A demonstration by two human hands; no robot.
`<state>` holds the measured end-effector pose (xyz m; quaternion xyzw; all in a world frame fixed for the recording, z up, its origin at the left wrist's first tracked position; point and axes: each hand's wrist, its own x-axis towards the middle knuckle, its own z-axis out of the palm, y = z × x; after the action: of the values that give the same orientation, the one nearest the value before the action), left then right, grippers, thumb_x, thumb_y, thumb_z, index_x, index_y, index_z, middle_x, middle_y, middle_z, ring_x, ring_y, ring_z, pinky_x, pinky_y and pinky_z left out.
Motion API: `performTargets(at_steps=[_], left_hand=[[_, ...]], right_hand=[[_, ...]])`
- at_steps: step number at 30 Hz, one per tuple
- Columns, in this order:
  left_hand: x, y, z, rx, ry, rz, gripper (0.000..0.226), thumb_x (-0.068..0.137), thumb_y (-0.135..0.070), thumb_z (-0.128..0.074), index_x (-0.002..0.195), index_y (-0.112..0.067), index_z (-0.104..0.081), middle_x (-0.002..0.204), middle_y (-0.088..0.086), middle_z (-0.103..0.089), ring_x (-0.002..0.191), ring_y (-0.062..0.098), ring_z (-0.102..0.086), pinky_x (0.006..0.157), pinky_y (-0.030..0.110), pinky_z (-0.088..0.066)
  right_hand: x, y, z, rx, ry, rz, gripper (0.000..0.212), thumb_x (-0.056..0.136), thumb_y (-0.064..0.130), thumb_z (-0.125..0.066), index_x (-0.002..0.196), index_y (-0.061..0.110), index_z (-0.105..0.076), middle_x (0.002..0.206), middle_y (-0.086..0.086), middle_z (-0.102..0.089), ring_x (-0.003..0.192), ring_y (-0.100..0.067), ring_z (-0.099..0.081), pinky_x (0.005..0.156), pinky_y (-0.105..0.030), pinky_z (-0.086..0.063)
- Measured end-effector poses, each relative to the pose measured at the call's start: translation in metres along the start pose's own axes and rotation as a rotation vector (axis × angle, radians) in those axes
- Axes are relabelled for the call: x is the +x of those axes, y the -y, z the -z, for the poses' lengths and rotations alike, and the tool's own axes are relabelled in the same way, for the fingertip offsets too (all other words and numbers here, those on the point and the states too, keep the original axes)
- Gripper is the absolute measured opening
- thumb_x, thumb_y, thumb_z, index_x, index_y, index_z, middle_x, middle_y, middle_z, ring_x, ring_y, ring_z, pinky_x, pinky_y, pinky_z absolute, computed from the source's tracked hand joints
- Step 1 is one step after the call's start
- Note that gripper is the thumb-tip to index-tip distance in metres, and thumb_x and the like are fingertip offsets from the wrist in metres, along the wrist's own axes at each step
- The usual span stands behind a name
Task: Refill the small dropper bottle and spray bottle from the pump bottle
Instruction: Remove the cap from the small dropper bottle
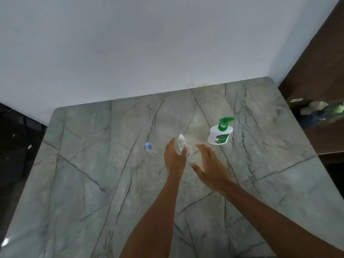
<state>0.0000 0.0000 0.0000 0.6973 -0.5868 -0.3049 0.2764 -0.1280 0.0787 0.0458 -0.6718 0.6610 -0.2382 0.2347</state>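
A: Where were the bottles seen?
B: On the bench: Dettol pump bottle at right, blue-capped dropper bottle at left, spray bottle between.
A: And the hands?
B: Both were held open; the spray bottle was flanked by the left hand, the right hand beside it.

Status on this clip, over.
Left hand open at white-capped bottle, grip unconfirmed. Right hand open, empty. Pump bottle, blue-capped bottle untouched. Nothing in the way.
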Motion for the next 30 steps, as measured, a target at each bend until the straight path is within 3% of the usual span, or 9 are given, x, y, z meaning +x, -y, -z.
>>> performTargets(at_steps=[2,7,10,13,16,21,26,30], left_hand=[[0.007,0.001,-0.005,0.004,-0.021,-0.056,0.038,0.086,-0.040,-0.063,0.119,-0.021,-0.059,0.109,-0.003,-0.067,0.102,0.013,-0.063,0.090,0.037,-0.054],[0.007,-0.016,-0.002,-0.041,-0.029,-0.092,0.013,0.091,-0.024,-0.066,0.099,-0.014,-0.065,0.091,-0.010,-0.063,0.083,0.004,-0.057,0.080,0.022,-0.051],[0.012,-0.013,-0.002,-0.027,0.034,-0.121,0.015,0.090,-0.025,-0.066,0.103,-0.017,-0.063,0.092,-0.007,-0.066,0.081,0.003,-0.056,0.070,0.006,-0.037],[0.013,-0.006,0.003,-0.056,0.072,-0.167,0.022,0.086,-0.025,-0.069,0.106,-0.022,-0.059,0.089,-0.014,-0.063,0.078,0.002,-0.059,0.068,0.006,-0.038],[0.008,0.001,0.011,-0.023,0.124,-0.227,0.023,0.086,-0.025,-0.068,0.107,-0.024,-0.057,0.093,-0.011,-0.066,0.082,0.007,-0.063,0.071,0.015,-0.046],[-0.018,0.022,0.035,0.087,0.206,-0.304,0.039,0.088,-0.032,-0.068,0.122,-0.018,-0.056,0.110,-0.001,-0.070,0.096,0.013,-0.066,0.082,0.022,-0.052],[-0.051,0.035,0.064,0.127,0.203,-0.288,0.048,0.089,-0.038,-0.065,0.132,-0.021,-0.051,0.119,-0.004,-0.066,0.105,0.010,-0.062,0.089,0.021,-0.047],[-0.072,0.042,0.081,0.011,0.156,-0.186,0.053,0.087,-0.046,-0.065,0.134,-0.025,-0.050,0.123,-0.009,-0.062,0.109,0.005,-0.056,0.091,0.020,-0.043]], right_hand=[[0.001,0.000,-0.001,0.066,-0.032,-0.056,0.061,0.091,0.046,-0.049,0.140,0.017,-0.028,0.143,-0.002,-0.033,0.127,-0.018,-0.037,0.095,-0.039,-0.044],[0.002,-0.004,-0.002,0.135,-0.064,-0.099,0.053,0.091,0.043,-0.050,0.136,0.019,-0.035,0.137,0.001,-0.040,0.122,-0.013,-0.040,0.096,-0.033,-0.041],[0.006,-0.002,-0.004,0.170,-0.082,-0.131,0.051,0.091,0.039,-0.053,0.135,0.018,-0.037,0.135,0.002,-0.042,0.120,-0.012,-0.043,0.097,-0.033,-0.042],[0.013,0.001,-0.008,0.217,-0.101,-0.189,0.049,0.090,0.038,-0.055,0.133,0.019,-0.041,0.130,0.003,-0.048,0.110,-0.008,-0.050,0.091,-0.035,-0.048],[0.021,0.008,-0.008,0.278,-0.150,-0.245,0.047,0.088,0.041,-0.058,0.129,0.020,-0.046,0.119,0.005,-0.055,0.094,-0.004,-0.057,0.081,-0.031,-0.052],[0.032,0.025,-0.005,0.250,-0.133,-0.166,0.044,0.081,0.038,-0.069,0.119,0.020,-0.058,0.099,0.006,-0.060,0.071,0.002,-0.060,0.067,-0.005,-0.042],[0.026,0.040,-0.010,0.184,0.049,-0.061,0.030,0.077,0.037,-0.073,0.101,0.020,-0.069,0.086,0.007,-0.065,0.067,0.000,-0.061,0.064,-0.011,-0.046],[0.017,0.057,-0.013,0.233,-0.016,-0.069,0.016,0.079,0.032,-0.072,0.088,0.019,-0.072,0.077,0.013,-0.069,0.071,0.002,-0.062,0.067,-0.008,-0.045]])
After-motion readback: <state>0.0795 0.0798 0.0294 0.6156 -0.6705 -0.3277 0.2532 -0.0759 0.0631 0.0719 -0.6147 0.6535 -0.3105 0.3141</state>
